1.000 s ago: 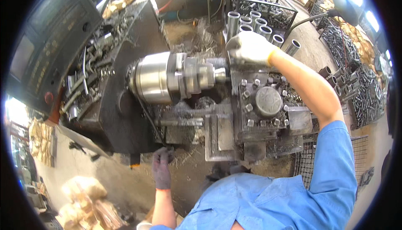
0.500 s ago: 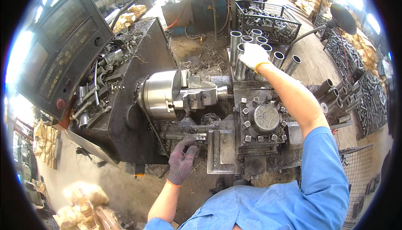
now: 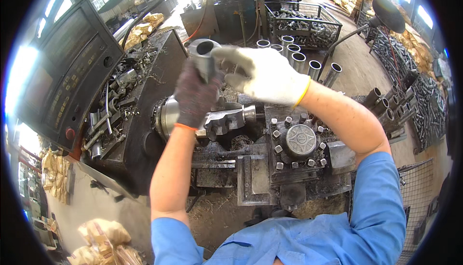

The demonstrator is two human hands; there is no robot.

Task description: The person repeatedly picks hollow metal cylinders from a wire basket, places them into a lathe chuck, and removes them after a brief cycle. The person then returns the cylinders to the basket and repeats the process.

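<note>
Metal tube point(image 3: 206, 64) is held up in front of the person, bore end facing up, tilted slightly; left hand point(image 3: 197, 91), dark glove, has its fingers wrapped round the lower part; right hand point(image 3: 270, 76), white glove, is just right of it, fingers half curled with a gap below the forefinger, tips at the tube's upper side; blurred there, so can't tell whether they press on it or only meet its edge.

Step in hand, my read: 1 tube being managed between 2 hands, weight mostly on the left; next move, I'd say, calls for a clear split of load: left keeps its wrap, right either takes a full grip or clears off; a half grip on smooth metal could slip.

Watch the clearance: chuck point(image 3: 166, 115) sits just behind and below the left wrist, partly hidden by it; ring-ended metal part point(image 3: 249, 113) juts out below the right hand; can't tell if the chuck is turning; tool post point(image 3: 300, 140) is nearer the body, below the right forearm; at least 7 standing tubes point(image 3: 298, 63) beyond the right wrist, apart from the hand; control panel point(image 3: 62, 86) well left of the left hand.
</note>
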